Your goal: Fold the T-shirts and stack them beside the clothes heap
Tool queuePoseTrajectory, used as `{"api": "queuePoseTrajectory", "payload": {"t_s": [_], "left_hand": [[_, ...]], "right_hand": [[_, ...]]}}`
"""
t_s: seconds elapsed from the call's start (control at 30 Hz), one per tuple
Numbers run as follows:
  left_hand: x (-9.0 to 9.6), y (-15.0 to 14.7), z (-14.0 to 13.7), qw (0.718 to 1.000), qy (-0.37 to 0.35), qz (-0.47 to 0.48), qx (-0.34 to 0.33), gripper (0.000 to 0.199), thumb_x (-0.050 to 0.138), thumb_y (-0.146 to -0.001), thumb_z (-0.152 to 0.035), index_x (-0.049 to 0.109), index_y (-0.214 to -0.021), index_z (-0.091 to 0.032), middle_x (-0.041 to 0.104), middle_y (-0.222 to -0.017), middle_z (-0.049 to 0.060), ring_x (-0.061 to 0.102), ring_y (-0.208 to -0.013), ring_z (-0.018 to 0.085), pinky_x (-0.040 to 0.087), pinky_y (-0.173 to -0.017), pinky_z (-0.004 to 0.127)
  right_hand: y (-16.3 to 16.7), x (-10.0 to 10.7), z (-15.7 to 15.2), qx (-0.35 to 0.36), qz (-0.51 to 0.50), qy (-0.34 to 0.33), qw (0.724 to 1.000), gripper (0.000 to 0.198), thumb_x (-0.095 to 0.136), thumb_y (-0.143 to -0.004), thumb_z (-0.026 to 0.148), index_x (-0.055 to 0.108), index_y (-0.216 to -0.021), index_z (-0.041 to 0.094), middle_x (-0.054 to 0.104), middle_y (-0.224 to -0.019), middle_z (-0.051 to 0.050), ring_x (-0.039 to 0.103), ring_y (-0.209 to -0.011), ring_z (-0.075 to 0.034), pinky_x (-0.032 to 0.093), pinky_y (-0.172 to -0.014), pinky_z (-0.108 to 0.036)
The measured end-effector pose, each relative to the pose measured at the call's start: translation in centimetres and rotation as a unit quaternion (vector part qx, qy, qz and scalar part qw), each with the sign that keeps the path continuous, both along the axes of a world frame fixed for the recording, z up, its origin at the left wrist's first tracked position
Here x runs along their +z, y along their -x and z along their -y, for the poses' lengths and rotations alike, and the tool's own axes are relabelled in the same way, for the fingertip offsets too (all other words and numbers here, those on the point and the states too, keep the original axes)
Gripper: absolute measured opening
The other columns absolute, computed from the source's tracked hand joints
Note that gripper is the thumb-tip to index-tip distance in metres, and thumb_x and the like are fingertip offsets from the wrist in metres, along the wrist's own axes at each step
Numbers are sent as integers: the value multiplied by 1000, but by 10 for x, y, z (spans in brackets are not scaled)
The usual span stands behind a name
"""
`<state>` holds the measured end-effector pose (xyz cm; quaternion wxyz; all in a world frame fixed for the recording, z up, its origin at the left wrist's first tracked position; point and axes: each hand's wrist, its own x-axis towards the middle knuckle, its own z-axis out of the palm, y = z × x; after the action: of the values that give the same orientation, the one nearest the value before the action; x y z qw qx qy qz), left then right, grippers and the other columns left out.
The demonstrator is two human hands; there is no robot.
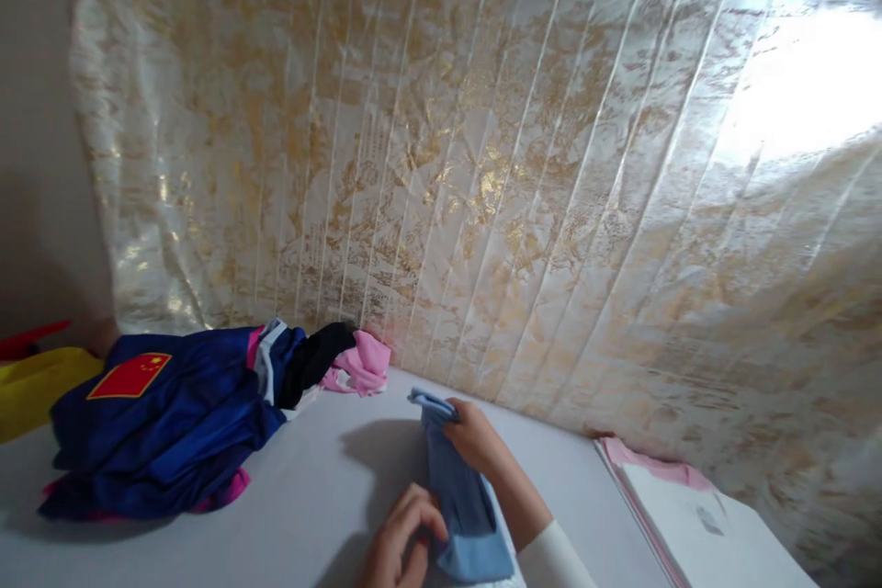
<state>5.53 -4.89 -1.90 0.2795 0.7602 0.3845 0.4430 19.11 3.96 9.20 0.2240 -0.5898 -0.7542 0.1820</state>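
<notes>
A long, narrow folded blue garment [460, 482] stands out from the white surface, with a lighter blue band at its near end. My right hand [477, 441] is closed on its far upper end, thumb and fingers around the folded edge. At the near left edge, my left hand [406, 533] has its fingers curled against the cloth. Part of that hand is cut off by the bottom of the view. The exact kind of garment cannot be made out from its folds.
A heap with a navy garment [172, 432] bearing a red flag patch lies left, beside black cloth [317, 358] and pink cloth [365, 363]. Yellow cloth [41, 386] is at far left. A folded white-and-pink stack [695, 514] lies right. A shiny patterned curtain [441, 156] hangs behind.
</notes>
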Motion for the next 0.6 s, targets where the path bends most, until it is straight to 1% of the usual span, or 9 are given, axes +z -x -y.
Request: {"api": "queuePoseTrajectory", "payload": {"t_s": [0.07,0.13,0.2,0.27,0.33,0.4,0.47,0.53,0.6], "left_hand": [[25,15,1,994,-19,74,76,24,32,-95,-26,56,-93,-22,61,-102,8,58,-104,21,48,-94,33],[44,27,-5,988,-46,85,120,25,32,-96,-29,56,-100,-22,58,-113,9,52,-114,22,43,-100,36],[56,35,-16,987,-72,47,135,27,32,-97,-30,57,-106,-23,56,-121,9,48,-120,23,38,-104,39],[60,41,-27,988,-86,-25,128,29,33,-97,-29,59,-107,-23,58,-122,8,49,-119,23,37,-104,42],[56,44,-36,983,-77,-115,120,27,37,-95,-25,62,-104,-23,61,-117,6,51,-116,23,40,-99,43],[46,45,-39,971,-49,-200,119,26,43,-89,-20,65,-101,-24,63,-116,6,52,-116,25,42,-95,43],[31,43,-39,958,-30,-264,111,27,48,-86,-19,66,-106,-24,61,-126,6,49,-122,27,41,-97,45],[16,38,-38,948,-43,-305,78,34,50,-89,-24,62,-121,-27,49,-142,6,41,-132,29,36,-103,47],[3,32,-38,941,-82,-328,28,43,48,-93,-29,49,-137,-30,36,-151,3,33,-138,27,32,-108,46]], "right_hand": [[-21,17,1,-18,-89,24,996,29,44,-73,21,64,-92,15,70,-74,-4,65,-67,-19,48,-58,-24],[-43,28,7,-46,-165,39,984,34,40,-73,26,60,-98,14,69,-73,-4,65,-67,-19,50,-59,-26],[-63,26,17,-72,-222,52,971,38,38,-72,31,58,-100,14,67,-73,-5,65,-67,-20,51,-61,-28],[-81,10,31,-95,-258,66,959,41,39,-69,34,57,-101,15,67,-76,-5,65,-68,-20,51,-62,-28],[-101,-18,44,-139,-280,84,946,49,42,-62,35,54,-107,16,67,-84,-6,64,-68,-19,51,-59,-28],[-122,-49,54,-223,-288,98,926,64,45,-57,37,48,-117,17,65,-93,-8,61,-62,-18,48,-50,-28],[-142,-76,59,-267,-280,86,918,72,47,-57,39,41,-125,17,62,-103,-10,57,-54,-14,44,-45,-27],[-157,-94,59,-263,-261,63,927,71,47,-60,41,39,-127,18,60,-108,-11,54,-48,-12,44,-45,-28],[-165,-102,53,-237,-232,38,943,65,49,-64,42,43,-124,19,61,-107,-9,54,-47,-11,45,-47,-28]]}}
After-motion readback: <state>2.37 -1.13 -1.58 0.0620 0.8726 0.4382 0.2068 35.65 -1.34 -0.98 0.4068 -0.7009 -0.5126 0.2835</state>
